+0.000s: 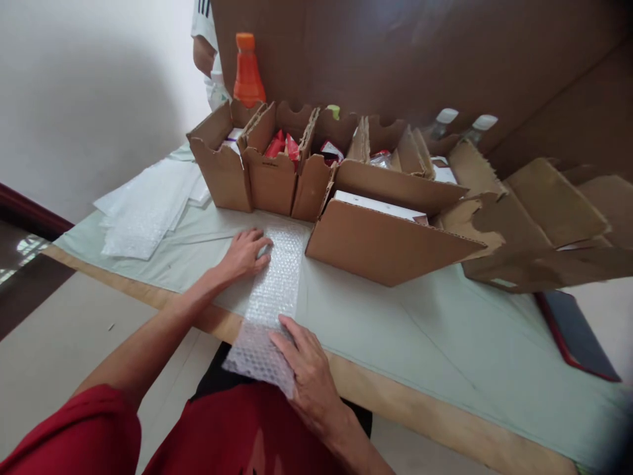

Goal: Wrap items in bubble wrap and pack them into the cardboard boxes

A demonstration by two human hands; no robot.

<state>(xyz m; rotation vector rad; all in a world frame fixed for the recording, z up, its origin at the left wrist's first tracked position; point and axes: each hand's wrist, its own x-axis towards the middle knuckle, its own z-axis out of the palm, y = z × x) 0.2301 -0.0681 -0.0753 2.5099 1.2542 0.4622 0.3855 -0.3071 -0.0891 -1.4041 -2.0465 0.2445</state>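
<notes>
A long strip of clear bubble wrap (277, 284) lies on the pale green table cover, its near end reaching past the table's front edge above my lap. My left hand (244, 254) rests palm down at the strip's left side, fingers spread and fingertips at its edge. Lower down, my right hand (311, 373) grips the right edge of the near end, two digits lying on top of the wrap; its other fingers are hidden. Just beyond the strip stands a row of open cardboard bins (270, 181) holding small packages.
More bubble wrap sheets (148, 204) are stacked at the left. A larger cardboard bin (390, 241) with a white box stands right of the strip. Behind the bins is an orange bottle (248, 72); a person's arm (204, 56) shows beyond. A dark flat object (578, 333) lies far right.
</notes>
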